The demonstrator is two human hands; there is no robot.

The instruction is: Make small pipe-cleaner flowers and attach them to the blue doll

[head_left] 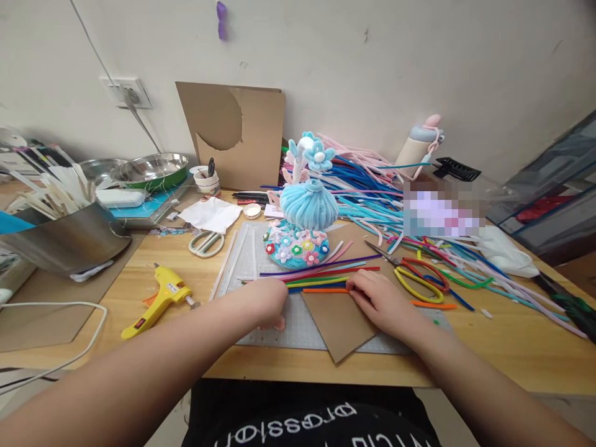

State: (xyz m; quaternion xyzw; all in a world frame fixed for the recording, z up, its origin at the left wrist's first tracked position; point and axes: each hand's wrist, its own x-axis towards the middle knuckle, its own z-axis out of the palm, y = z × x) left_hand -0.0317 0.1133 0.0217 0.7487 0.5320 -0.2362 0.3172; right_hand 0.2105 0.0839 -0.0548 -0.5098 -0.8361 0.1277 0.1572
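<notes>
My left hand (270, 299) is bent down over the grey cutting mat (261, 335), at the left ends of a row of coloured pipe cleaners. Its wrist and back hide most of the fingers. My right hand (376, 299) has thumb and fingers closed at the right end of an orange pipe cleaner (326, 290). Purple, red, yellow and blue pipe cleaners (326, 269) lie side by side just behind it. A piece of brown cardboard (342, 329) lies beneath. Behind the row stands a light blue fuzzy ornament (310, 208) on a round base with small flowers.
A yellow glue gun (162, 298) and white-handled scissors (207, 243) lie left. Open scissors with yellow and orange handles (421, 282) lie close to my right hand. Loose pipe cleaners (367, 186) are heaped behind. A metal container of sticks (69, 239) stands far left.
</notes>
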